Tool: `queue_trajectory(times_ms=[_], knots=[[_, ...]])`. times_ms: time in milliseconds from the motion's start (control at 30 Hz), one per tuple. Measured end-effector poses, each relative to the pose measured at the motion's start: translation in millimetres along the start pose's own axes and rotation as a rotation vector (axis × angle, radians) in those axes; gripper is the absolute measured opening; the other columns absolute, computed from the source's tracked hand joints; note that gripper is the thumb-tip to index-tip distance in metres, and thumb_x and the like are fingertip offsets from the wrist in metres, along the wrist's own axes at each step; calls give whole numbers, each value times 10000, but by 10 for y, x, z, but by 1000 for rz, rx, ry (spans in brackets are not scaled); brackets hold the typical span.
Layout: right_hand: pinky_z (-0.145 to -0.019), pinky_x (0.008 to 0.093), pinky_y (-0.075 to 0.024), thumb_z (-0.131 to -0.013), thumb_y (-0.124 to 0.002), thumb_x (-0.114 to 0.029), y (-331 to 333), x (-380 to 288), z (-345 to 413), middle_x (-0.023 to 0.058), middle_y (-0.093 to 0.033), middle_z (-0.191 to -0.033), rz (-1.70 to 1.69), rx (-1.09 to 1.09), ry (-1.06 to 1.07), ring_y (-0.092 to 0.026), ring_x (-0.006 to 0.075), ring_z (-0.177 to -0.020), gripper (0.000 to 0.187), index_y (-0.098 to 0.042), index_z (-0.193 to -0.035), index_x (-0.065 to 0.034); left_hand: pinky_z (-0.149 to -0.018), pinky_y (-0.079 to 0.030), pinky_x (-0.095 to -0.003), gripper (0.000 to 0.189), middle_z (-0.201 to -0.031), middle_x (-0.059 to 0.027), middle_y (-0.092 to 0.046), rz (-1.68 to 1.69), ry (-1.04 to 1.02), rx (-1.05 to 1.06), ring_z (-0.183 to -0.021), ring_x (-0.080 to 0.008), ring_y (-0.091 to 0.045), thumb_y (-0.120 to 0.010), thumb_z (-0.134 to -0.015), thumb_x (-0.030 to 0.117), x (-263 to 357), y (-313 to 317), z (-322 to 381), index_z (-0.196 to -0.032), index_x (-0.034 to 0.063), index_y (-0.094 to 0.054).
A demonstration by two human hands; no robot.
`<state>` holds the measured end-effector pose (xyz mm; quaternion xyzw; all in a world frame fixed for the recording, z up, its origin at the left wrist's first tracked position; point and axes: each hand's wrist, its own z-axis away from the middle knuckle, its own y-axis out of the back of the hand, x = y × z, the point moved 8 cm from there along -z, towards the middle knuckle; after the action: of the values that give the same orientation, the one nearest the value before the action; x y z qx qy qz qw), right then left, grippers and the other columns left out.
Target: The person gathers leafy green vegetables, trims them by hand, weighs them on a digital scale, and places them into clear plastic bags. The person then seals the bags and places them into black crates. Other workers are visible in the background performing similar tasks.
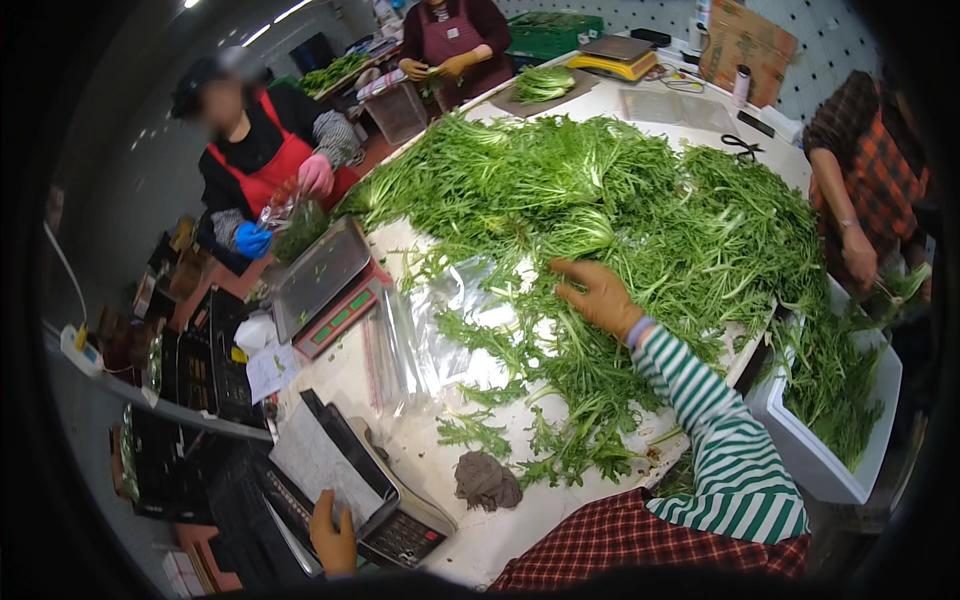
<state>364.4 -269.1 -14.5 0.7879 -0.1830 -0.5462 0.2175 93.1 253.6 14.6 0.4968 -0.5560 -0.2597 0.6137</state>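
My right hand (602, 298), in a tan glove, reaches over the pile of frilly leafy greens (637, 180) with its fingers apart and nothing visibly in them. Its fingertips are near a pale-stemmed bunch (583, 232) and loose sprigs. My left hand (334, 536), gloved alike, is at the near edge of a digital scale (405, 534), fingers apart, beside the white sheet (330, 465) on its pan. Whether it touches the sheet is unclear. Clear plastic bags (431, 349) lie left of my right hand, with leaves scattered over them.
A red scale (330, 289) stands at the table's left edge, near a co-worker (262, 165) holding a bag. A crumpled brown cloth (486, 480) lies in front. A white bin of greens (806, 442) stands at right. Scissors (742, 146) and a yellow scale (615, 58) are farther back.
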Motion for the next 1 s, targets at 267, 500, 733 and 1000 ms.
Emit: queue_trajectory(times_ms=[267, 500, 733, 1000], knots=[[-1036, 382, -428, -825, -741, -313, 543, 2182, -628, 233, -521, -1357, -178, 411, -670, -523, 342, -1227, 686, -476, -1367, 15, -1064, -366, -433, 432, -1297, -216, -581, 9, -311, 307, -1229, -354, -537, -540, -859, -23, 1144, 202, 93, -1291, -45, -549], [-1061, 385, -403, -722, -789, -463, 197, 2364, -613, 229, -503, -1388, -16, 45, -798, -493, 358, -1274, 898, -453, -1386, 38, -1036, -391, -451, 412, -1229, -244, -613, 64, -323, 242, -1167, -389, -575, -569, -810, -34, 1232, 37, 88, -1220, -57, -598], [-852, 341, -515, -744, -811, -411, 75, 2142, -650, 231, -594, -1246, -449, 288, -822, -606, 302, -1103, 836, -482, -1331, 86, -953, -466, -407, 370, -1153, -239, -650, 156, -398, 213, -1067, -369, -631, -594, -784, -61, 1459, -18, 134, -1153, -63, -632], [-663, 273, -485, -854, -725, -352, 29, 1730, -617, 78, -622, -925, -823, 216, -641, -589, 159, -819, 419, -615, -1011, 20, -815, -505, -363, 320, -1045, -202, -677, 195, -424, 38, -935, -324, -658, -594, -832, -14, 1794, -222, 213, -1147, -18, -648]])
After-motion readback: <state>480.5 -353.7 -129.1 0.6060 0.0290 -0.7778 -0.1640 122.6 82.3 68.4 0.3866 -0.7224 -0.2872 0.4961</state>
